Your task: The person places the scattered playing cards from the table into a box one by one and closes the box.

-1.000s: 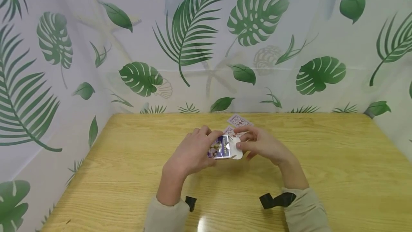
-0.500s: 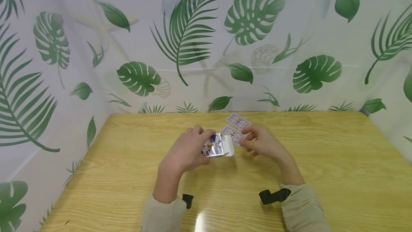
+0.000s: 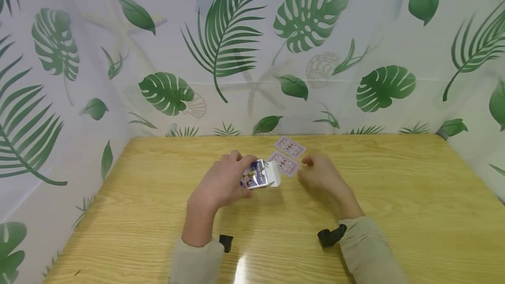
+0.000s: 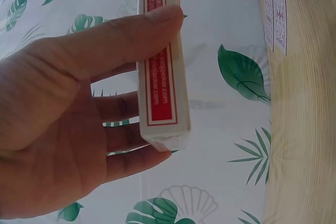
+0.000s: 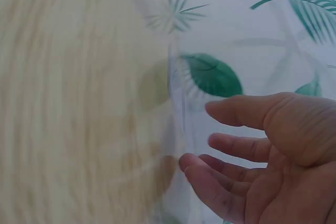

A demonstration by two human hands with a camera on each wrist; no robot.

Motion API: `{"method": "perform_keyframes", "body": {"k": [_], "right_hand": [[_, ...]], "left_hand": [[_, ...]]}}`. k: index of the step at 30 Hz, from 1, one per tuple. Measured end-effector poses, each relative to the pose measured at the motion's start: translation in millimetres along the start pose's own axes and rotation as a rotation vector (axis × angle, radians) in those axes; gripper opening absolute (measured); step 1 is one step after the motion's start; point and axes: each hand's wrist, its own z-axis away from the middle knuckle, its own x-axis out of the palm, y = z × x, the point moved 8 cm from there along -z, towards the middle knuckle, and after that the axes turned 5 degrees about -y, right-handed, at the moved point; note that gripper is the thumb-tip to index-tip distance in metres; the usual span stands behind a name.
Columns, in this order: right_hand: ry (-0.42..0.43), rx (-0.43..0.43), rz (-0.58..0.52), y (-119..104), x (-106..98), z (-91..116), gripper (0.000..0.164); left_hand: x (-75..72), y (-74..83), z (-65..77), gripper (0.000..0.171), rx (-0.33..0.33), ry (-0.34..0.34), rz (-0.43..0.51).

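Note:
In the head view my left hand (image 3: 218, 183) holds a small playing card box (image 3: 254, 176) between thumb and fingers, above the table. The box has a blue printed face, and its white end flap (image 3: 274, 174) stands open toward the right. The left wrist view shows my thumb across the box's red-and-white narrow side (image 4: 160, 90). My right hand (image 3: 321, 176), fingers loosely bent, is right of the box and apart from it. Nothing shows between its fingers in the right wrist view. Two patterned playing cards (image 3: 289, 146) lie back side up, just beyond the hands.
The wooden table (image 3: 158, 214) reaches back to a white cloth (image 3: 236, 113) printed with green leaves. Another leaf-printed panel (image 3: 59, 143) borders the left side. Black straps (image 3: 331, 236) with small cameras sit at both sleeves.
My right hand has come away from the box's flap and moved to the right of the cards. The box, in my left hand, has shifted slightly left. Both cards are now uncovered.

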Motion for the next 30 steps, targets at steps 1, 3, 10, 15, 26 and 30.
{"method": "perform_keyframes", "body": {"k": [1, 3, 10, 15, 26, 30], "right_hand": [[0.015, -0.011, 0.039, -1, -2, -3, 0.05], [0.028, -0.041, 0.104, -3, -3, -11, 0.052], [-0.042, -0.116, 0.355, -7, 4, -34, 0.05], [-0.045, -0.093, 0.377, -4, 4, -41, 0.047], [0.005, -0.07, 0.348, 2, -2, -44, 0.041], [0.061, -0.045, 0.326, 7, -8, -42, 0.033]], "left_hand": [[-0.7, -1.1, 0.5, 0.076, -0.004, 0.0, 0.002], [-1.4, -2.6, 1.2, 0.075, -0.006, 0.0, 0.003], [-2.1, -2.4, 3.6, 0.075, 0.005, -0.003, 0.015], [-3.5, -1.4, 4.6, 0.076, 0.001, -0.001, 0.019], [-1.2, -4.7, 3.5, 0.076, -0.011, -0.01, 0.033], [-1.1, -5.7, 3.2, 0.076, -0.011, -0.009, 0.037]]}}
